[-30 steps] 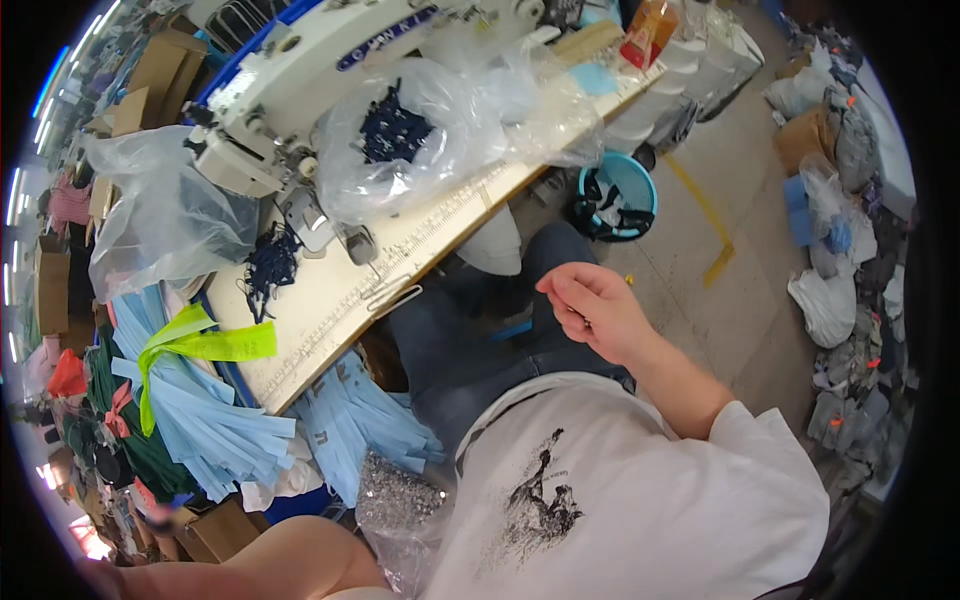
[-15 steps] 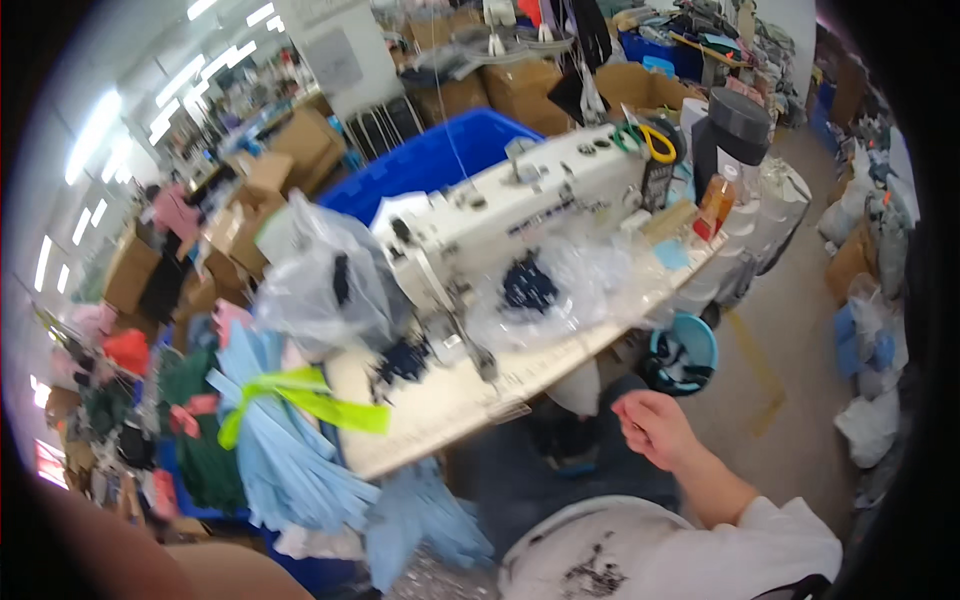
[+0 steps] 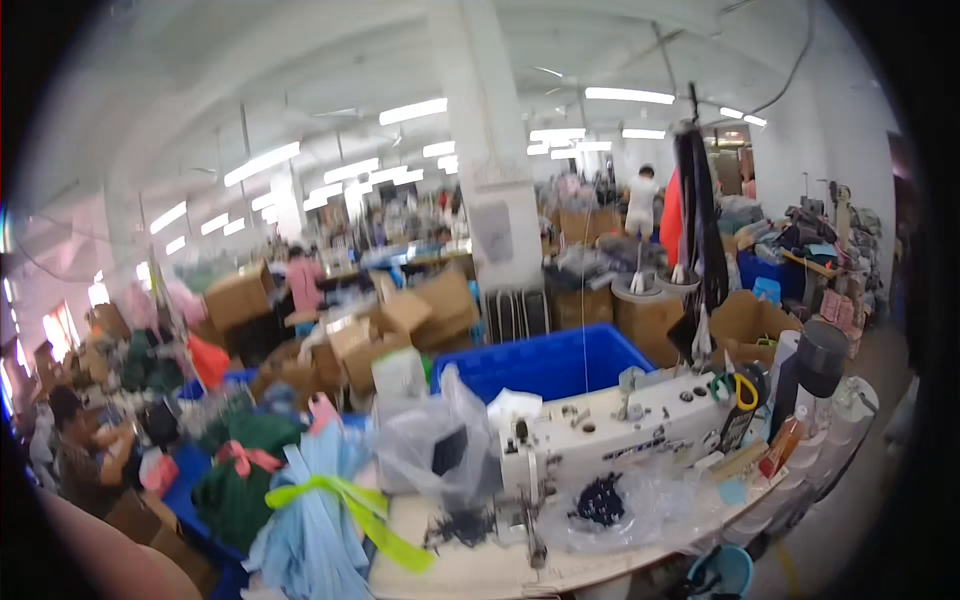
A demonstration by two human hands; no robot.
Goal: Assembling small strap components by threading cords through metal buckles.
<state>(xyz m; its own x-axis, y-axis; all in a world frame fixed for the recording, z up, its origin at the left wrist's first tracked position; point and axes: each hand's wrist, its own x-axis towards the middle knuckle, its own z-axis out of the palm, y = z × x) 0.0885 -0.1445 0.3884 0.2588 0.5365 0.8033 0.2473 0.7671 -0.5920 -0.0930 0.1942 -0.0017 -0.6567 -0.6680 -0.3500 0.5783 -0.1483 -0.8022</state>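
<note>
Neither of the hands is in view, so their state cannot be told; nearest the person, a bundle of light-blue fabric pieces (image 3: 315, 520) tied with a yellow-green strip (image 3: 350, 505) stands at the counter's (image 3: 470, 575) left end, judged soft, light and floppy, best gripped at the tie.

White sewing machine (image 3: 600, 435) — blue bin (image 3: 550, 365) — pale-blue fabric bundle (image 3: 315, 520), yellow-green tie (image 3: 350, 505)
</note>
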